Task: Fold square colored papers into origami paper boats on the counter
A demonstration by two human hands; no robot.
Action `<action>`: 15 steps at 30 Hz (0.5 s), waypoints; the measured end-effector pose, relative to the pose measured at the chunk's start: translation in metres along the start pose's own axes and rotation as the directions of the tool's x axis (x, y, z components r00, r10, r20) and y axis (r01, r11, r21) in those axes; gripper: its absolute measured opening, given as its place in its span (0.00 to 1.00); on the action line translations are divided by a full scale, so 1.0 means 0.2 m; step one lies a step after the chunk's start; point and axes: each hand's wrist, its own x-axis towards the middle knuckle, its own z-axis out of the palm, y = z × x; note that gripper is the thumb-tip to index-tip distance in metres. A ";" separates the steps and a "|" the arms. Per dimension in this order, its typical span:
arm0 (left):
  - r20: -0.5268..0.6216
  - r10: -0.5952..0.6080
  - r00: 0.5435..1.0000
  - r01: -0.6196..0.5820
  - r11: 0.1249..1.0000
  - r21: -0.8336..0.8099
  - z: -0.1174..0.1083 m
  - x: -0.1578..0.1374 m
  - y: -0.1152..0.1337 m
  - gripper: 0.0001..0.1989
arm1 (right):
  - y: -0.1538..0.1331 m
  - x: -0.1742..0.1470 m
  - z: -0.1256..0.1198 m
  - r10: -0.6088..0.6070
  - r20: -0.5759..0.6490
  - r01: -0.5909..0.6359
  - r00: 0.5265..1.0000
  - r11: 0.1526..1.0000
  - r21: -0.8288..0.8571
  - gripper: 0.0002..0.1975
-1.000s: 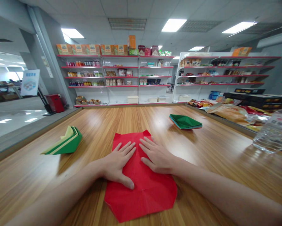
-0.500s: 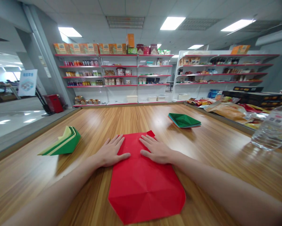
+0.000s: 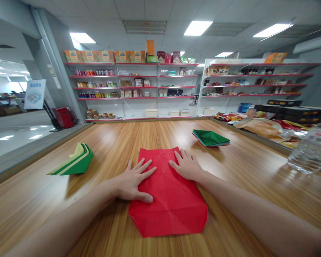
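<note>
A creased sheet of red paper (image 3: pixel 168 200) lies on the wooden table in front of me, with its near corners folded in and the far edge nearly straight. My left hand (image 3: pixel 136 180) rests on its left side, fingers spread and holding nothing. On the far right part of the sheet lies my right hand (image 3: pixel 186 165), its fingers stretched out and apart. To the left stands a stack of green and pale yellow folded paper (image 3: pixel 78 160). Farther back on the right sits a nested stack of folded paper (image 3: pixel 211 137), dark green on top.
The wooden table (image 3: pixel 117 139) has a raised edge. At the right stands a clear plastic bottle (image 3: pixel 310 150), with snack packets (image 3: pixel 259 126) and black boxes (image 3: pixel 291 112) beyond. Stocked shelves (image 3: pixel 136 85) line the back.
The red paper has shifted away from me, and its far edge now shows straighter. My left hand has come nearer with fingers spread wider; my right has moved slightly right and away.
</note>
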 end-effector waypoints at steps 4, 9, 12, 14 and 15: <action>0.036 -0.093 0.995 0.093 0.996 -0.001 -0.03 0.01 0.01 0.42 | 0.02 0.02 0.01 0.111 -0.082 -0.104 0.990 0.991 0.087 0.39; -0.106 -0.295 0.950 0.300 0.953 0.042 -0.05 0.00 -0.16 0.23 | 0.05 0.02 -0.01 0.089 -0.118 -0.065 0.989 0.980 0.189 0.34; -0.196 -0.234 0.952 0.240 0.971 0.005 -0.05 -0.01 -0.26 0.21 | 0.05 0.02 -0.02 0.078 -0.131 -0.046 0.988 0.973 0.228 0.35; -0.245 -0.145 0.959 0.149 0.989 0.001 -0.05 -0.02 -0.28 0.18 | 0.05 0.02 -0.02 0.057 -0.142 -0.019 0.988 0.967 0.254 0.35; -0.252 -0.090 0.964 0.094 0.996 0.007 -0.05 -0.02 -0.28 0.17 | 0.06 0.03 -0.02 0.043 -0.149 -0.001 0.988 0.963 0.270 0.35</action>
